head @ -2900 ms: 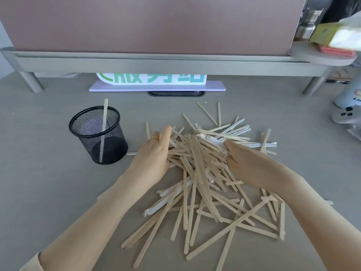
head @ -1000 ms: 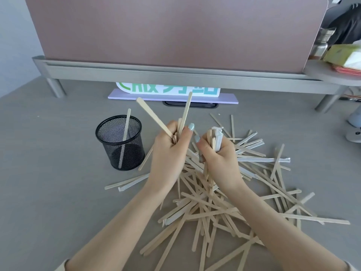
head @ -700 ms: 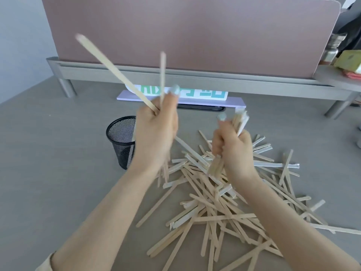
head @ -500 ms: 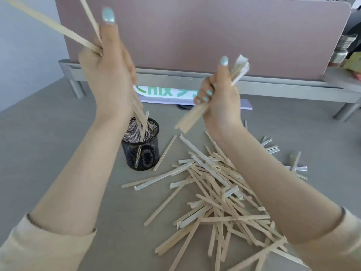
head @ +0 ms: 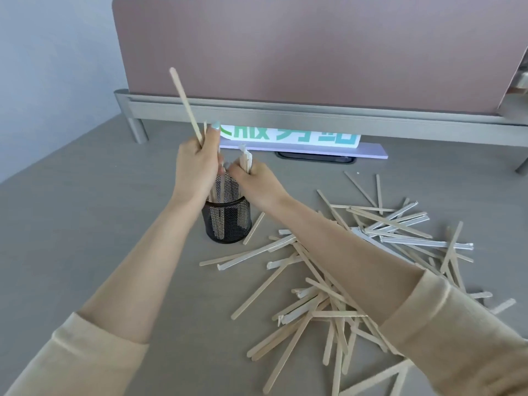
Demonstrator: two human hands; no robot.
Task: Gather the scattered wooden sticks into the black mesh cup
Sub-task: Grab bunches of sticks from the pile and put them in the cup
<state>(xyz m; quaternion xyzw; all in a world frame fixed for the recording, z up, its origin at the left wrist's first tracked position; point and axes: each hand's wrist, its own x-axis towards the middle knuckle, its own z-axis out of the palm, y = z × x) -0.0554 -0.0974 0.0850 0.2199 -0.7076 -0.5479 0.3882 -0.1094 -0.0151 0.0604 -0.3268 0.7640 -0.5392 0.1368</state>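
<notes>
The black mesh cup [head: 227, 221] stands on the grey desk with several wooden sticks upright inside it. Directly above its rim, my left hand [head: 195, 167] grips a bundle of wooden sticks [head: 185, 105] whose lower ends reach down into the cup. My right hand [head: 253, 181] is beside it, closed on a second bundle of sticks [head: 245, 160], also lowered into the cup's mouth. A large pile of scattered wooden sticks [head: 343, 270], some in white paper wrappers, lies to the right of the cup and partly under my right forearm.
A pink divider panel [head: 314, 50] on a grey metal rail [head: 285, 115] closes off the back of the desk. A white sign with green characters [head: 288, 135] on a lilac base sits under the rail. Bare grey desk [head: 85, 224] lies left of the cup.
Both hands closed on bundles from the pile, lifted them high, then swung left and came down over the cup. The bundles' lower ends now sit inside the cup.
</notes>
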